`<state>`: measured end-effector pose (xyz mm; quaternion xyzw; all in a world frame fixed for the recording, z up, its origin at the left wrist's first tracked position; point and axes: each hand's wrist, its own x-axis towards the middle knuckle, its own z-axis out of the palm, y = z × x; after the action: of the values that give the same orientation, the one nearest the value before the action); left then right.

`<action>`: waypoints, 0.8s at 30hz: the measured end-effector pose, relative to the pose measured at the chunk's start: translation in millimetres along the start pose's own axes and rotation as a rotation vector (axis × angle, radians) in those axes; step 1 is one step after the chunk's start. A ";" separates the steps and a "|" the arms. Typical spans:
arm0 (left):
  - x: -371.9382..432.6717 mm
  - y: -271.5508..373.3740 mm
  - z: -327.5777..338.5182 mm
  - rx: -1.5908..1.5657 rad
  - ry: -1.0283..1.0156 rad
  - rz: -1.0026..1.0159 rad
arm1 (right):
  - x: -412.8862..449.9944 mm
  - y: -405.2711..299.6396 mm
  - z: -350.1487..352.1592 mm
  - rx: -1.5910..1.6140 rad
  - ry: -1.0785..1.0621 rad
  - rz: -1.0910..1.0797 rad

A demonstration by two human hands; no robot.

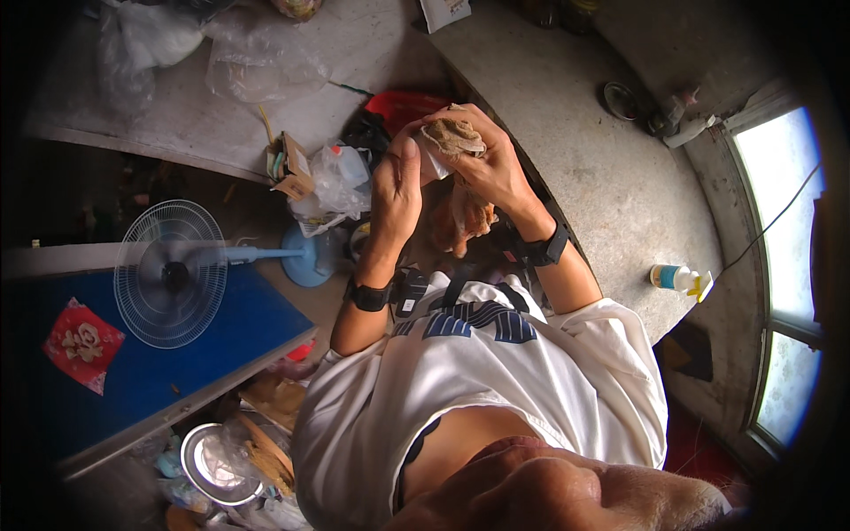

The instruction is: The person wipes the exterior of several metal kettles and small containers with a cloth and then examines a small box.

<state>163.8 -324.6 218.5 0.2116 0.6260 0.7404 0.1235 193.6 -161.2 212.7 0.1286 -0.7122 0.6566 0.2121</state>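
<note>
In front of my chest, my left hand (398, 179) grips a white object (435, 164), which is mostly hidden by the fingers. My right hand (495, 159) holds a bunched brown cloth (455, 137) against it, fingers wrapped over the far side. Below the right hand hangs a rumpled orange-brown cloth end (465, 219); whether it is one piece with the bunched cloth I cannot tell. Just beyond the hands lies something red (405, 109), partly covered by them.
A grey countertop (597, 172) runs along the right, bearing a pump bottle (674, 277). At left stand a blue fan (176, 272) and a blue-topped table (246, 318). Plastic bags (265, 60) lie on the far counter. A cardboard box (290, 166) sits beside a plastic jug (350, 164).
</note>
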 end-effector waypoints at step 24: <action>1.1 0.6 -9.2 -0.046 -0.060 -0.016 | 6.4 -9.3 4.4 0.048 0.136 0.155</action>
<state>158.6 -332.2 218.1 0.2256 0.6064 0.7470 0.1531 191.6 -165.9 223.7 0.0334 -0.6880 0.6953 0.2051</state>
